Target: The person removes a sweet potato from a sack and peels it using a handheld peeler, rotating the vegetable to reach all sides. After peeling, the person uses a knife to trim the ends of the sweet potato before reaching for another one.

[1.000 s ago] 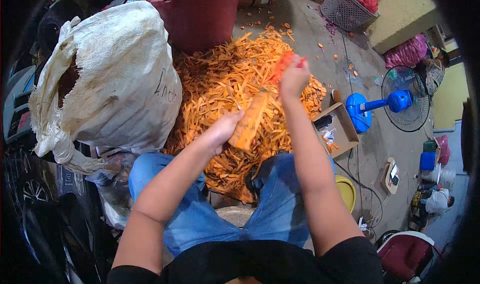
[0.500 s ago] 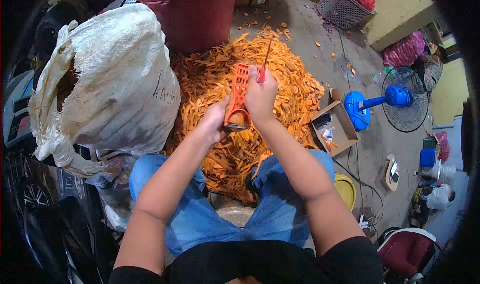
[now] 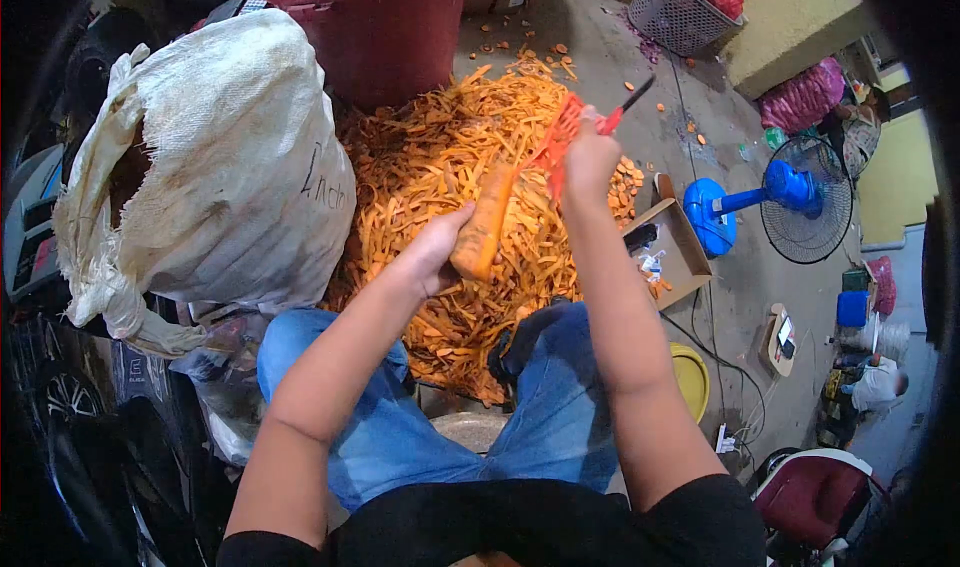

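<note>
My left hand (image 3: 437, 250) is closed around the lower end of a thick carrot (image 3: 484, 227), which slants up and away from me. In my right hand (image 3: 592, 165) is a red plastic peeler (image 3: 556, 145) with a perforated handle, its lower end by the carrot's top. The same hand also grips a red-handled knife (image 3: 634, 94), its dark blade pointing up to the right. Beneath both hands spreads a large heap of orange peelings (image 3: 420, 182), with carrot slices (image 3: 627, 179) along its right side.
A white woven sack (image 3: 235, 157) stands at left, beside a large red tub (image 3: 375, 42). To the right are a cardboard box (image 3: 683, 252), a blue fan (image 3: 712, 217) and a cable on the floor. A person (image 3: 876, 383) is far off at right.
My right hand has swung up and right with the peeler and knife, so the carrot now shows along its length. My left hand still holds the carrot at nearly the same spot.
</note>
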Demonstrator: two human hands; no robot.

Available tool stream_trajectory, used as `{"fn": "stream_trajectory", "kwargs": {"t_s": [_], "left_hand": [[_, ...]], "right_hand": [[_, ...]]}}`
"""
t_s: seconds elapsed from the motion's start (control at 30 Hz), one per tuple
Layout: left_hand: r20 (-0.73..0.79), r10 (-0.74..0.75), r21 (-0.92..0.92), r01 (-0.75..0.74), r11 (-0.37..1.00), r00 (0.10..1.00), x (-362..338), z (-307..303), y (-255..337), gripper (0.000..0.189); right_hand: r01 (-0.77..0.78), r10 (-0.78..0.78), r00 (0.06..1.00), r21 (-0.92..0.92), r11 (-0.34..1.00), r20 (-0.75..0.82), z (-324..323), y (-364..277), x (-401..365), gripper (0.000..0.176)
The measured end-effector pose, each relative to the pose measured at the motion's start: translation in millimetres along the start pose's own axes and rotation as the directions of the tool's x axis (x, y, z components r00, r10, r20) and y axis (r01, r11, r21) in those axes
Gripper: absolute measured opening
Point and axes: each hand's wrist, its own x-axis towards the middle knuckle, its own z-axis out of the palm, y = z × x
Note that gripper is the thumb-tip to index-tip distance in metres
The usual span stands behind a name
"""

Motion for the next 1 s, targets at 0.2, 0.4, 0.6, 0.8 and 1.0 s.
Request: {"fn": "stream_trajectory", "kwargs": {"t_s": [0.2,0.4,0.6,0.8,1.0], "left_hand": [[-0.038,0.033,-0.122,-0.037,0.992,0.999,-1.4,9.9,1.5,0.032],[0.089,0.061,0.218,-0.079,0.973,0.994,4.0,-8.7,-9.0,0.031],[0.134,0.051,0.136,-0.069,0.988,0.99,-15.5,8.4,-4.6,0.03],[0.036,0.021,-0.073,-0.018,0.997,0.999,-3.8,10.8,3.6,0.033],[0.072,0.047,0.118,-0.055,0.991,0.996,3.7,0.5,-7.1,0.034]], "right_hand": [[0.186,-0.168,0.941,-0.035,0.982,0.294,5.3,-6.9,-71.4,0.023],[0.263,-0.244,0.961,-0.151,0.953,0.133,15.4,19.3,-40.5,0.021],[0.123,-0.153,0.974,-0.181,0.976,-0.165,-10.0,20.3,23.6,0.02],[0.275,-0.296,0.947,0.157,0.949,0.128,11.6,-0.8,-58.1,0.019],[0.323,-0.297,0.939,-0.145,0.935,0.172,14.3,24.1,-42.7,0.022]]}}
